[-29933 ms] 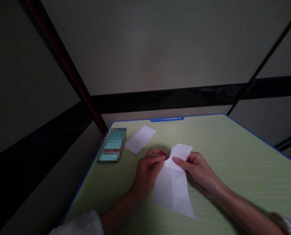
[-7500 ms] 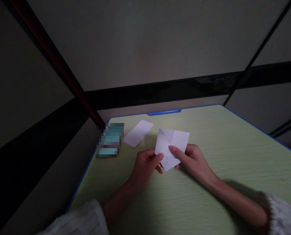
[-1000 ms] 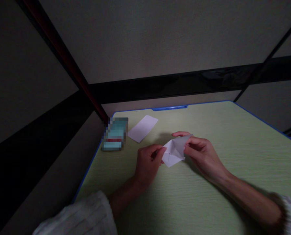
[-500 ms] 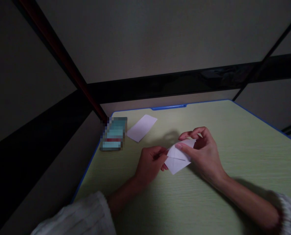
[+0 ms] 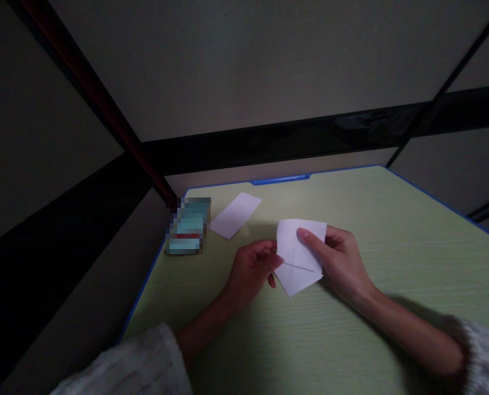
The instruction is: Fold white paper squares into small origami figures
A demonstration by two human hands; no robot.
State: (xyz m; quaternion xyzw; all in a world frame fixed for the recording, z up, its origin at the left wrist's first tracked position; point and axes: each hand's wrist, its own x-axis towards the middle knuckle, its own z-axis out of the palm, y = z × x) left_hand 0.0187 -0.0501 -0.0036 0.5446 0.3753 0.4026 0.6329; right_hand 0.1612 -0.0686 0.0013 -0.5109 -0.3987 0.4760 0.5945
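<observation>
A folded white sheet of paper (image 5: 297, 252) is held above the table between my two hands. Its lower end comes to a point, and a crease or flap edge runs across it above that point. My left hand (image 5: 250, 271) pinches the paper's left edge between thumb and fingers. On the other side, my right hand (image 5: 343, 260) grips it with the thumb flat on the front face; the fingers lie behind the paper, mostly hidden.
The pale green table (image 5: 376, 219) has a blue rim and a blue strip (image 5: 280, 179) at its far edge. A second piece of white paper (image 5: 236, 215) lies at the back left, beside a pixelated, phone-like flat object (image 5: 189, 226). Wall panels stand behind and to the left.
The upper part of the paper, curled over before, now stands up flat and shows more of its face. My right fingers have moved from above the paper to behind it.
</observation>
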